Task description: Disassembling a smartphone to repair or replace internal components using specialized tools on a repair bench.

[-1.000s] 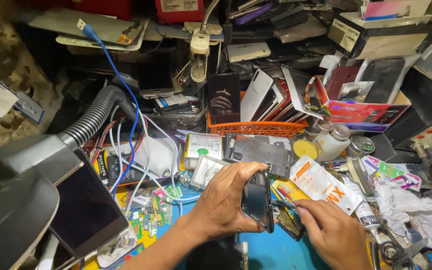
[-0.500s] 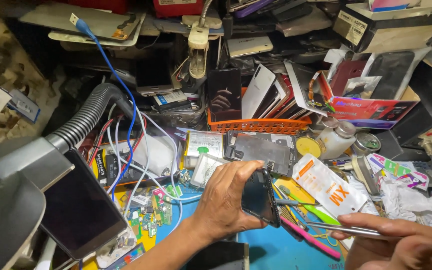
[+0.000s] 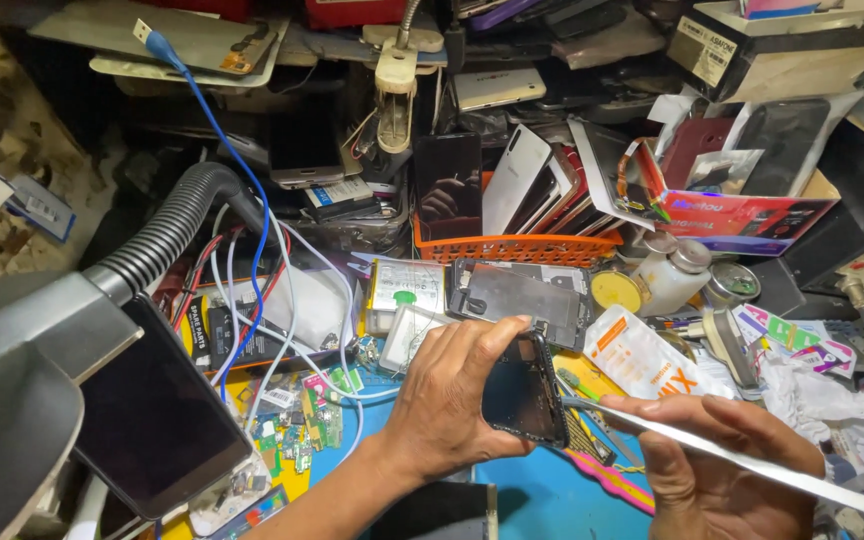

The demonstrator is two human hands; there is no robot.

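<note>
A dark phone (image 3: pixel 524 392) is held above the blue mat (image 3: pixel 552 495) in the left hand (image 3: pixel 452 400), whose fingers are closed around its edges: the thumb is set under the lower edge and the fingertips are curled over the upper edge. The phone is tilted on edge, its long axis running from upper left to lower right, glass side turned toward the right. A long, thin metal strip (image 3: pixel 752 465) is pinched in the right hand (image 3: pixel 712 470), fingers pressed together over it; the strip lies nearly level, sloping down toward the right of the phone, and its tip is brought up just beside the phone's right-hand edge. Whether the tip touches the seam cannot be told. The right hand is thus the nearer to the working edge, and the tool is aligned across the phone's long axis. Behind the phone, an opened phone chassis (image 3: pixel 522 300) lies flat, with an orange basket (image 3: pixel 512 245) of upright phones further behind it. To the right of the phone lie a white and orange sachet (image 3: pixel 642 360) and a white bottle (image 3: pixel 674 275). To the left of the phone, small circuit boards (image 3: pixel 297 440) and white cables (image 3: pixel 292 330) are scattered; a dark tablet (image 3: pixel 157 420) lies far left.
</note>
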